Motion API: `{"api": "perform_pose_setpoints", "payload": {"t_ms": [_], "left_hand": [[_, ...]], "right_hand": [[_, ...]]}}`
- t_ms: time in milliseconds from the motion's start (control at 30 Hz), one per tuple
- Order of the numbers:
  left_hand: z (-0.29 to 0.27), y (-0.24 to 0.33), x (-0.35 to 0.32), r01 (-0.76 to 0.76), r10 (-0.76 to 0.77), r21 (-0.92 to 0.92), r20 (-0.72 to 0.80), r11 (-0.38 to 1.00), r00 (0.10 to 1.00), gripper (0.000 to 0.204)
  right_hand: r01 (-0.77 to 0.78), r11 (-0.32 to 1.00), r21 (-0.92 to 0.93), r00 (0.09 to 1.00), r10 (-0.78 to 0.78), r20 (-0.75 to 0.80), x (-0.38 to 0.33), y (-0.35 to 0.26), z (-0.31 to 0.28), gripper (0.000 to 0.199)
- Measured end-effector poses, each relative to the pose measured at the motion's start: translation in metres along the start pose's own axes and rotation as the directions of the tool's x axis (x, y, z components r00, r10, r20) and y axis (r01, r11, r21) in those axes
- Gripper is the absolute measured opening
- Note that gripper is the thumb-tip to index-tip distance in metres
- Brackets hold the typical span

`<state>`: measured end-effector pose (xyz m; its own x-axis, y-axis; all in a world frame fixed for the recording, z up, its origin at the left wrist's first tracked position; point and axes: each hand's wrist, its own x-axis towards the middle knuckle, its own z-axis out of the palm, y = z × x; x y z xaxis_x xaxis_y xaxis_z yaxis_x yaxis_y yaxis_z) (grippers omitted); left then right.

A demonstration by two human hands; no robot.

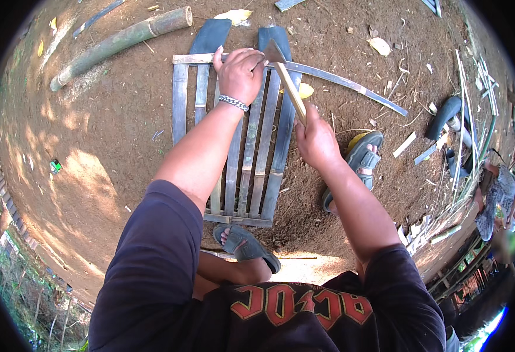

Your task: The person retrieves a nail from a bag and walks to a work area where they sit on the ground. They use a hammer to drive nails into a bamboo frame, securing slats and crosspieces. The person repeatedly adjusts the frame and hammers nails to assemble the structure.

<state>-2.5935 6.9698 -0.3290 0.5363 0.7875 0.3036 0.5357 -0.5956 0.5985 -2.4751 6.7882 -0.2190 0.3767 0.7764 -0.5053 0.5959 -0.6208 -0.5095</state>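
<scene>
Slatted bamboo panel lies flat on soil. Left hand, fingers curled, grip unclear, rests over the crosspiece at the panel's far end; right hand, at the panel's right side, grips a wooden-handled tool. Apparent step: fitting the crosspiece; next move calls for controlled blows, fingers clear.

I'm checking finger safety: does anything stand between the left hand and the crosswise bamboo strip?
Nothing visible; the left hand lies over the strip, palm hidden. The metal tool head is beside that hand.
</scene>
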Motion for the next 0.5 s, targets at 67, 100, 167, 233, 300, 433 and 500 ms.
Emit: {"api": "perform_pose_setpoints", "payload": {"t_ms": [67,100,167,233,300,433,500], "left_hand": [[-0.005,0.001,0.001,0.02,-0.02,-0.037,0.008,0.999,1.0,0.01],[-0.006,0.0,0.0,0.037,-0.035,-0.044,0.037,0.998,0.999,0.012],[-0.014,0.001,0.002,0.05,-0.049,-0.004,0.09,0.999,0.995,0.024],[-0.027,0.003,0.001,0.04,-0.054,0.098,0.138,0.994,0.989,0.043],[-0.034,0.0,-0.004,-0.028,-0.055,0.258,0.308,0.966,0.95,0.057],[-0.041,-0.006,-0.009,-0.138,-0.088,0.423,0.471,0.896,0.878,0.071],[-0.042,-0.004,-0.012,-0.137,-0.099,0.443,0.47,0.886,0.877,0.07]], "right_hand": [[0.004,1.0,0.018,0.998,-0.003,-0.055,-0.003,-0.008,-0.004,0.046],[0.021,0.999,0.043,0.997,-0.018,-0.081,-0.003,-0.013,-0.008,0.047],[0.095,0.991,0.094,0.983,-0.079,-0.168,-0.007,-0.019,-0.014,0.047],[0.218,0.966,0.143,0.943,-0.171,-0.284,-0.011,-0.023,-0.018,0.048],[0.271,0.954,0.131,0.917,-0.214,-0.336,-0.01,-0.02,-0.017,0.049],[0.009,0.995,0.103,0.993,0.004,-0.121,-0.008,-0.015,-0.002,0.049],[-0.027,0.997,0.076,0.994,0.035,-0.1,-0.009,-0.013,0.004,0.05]]}}
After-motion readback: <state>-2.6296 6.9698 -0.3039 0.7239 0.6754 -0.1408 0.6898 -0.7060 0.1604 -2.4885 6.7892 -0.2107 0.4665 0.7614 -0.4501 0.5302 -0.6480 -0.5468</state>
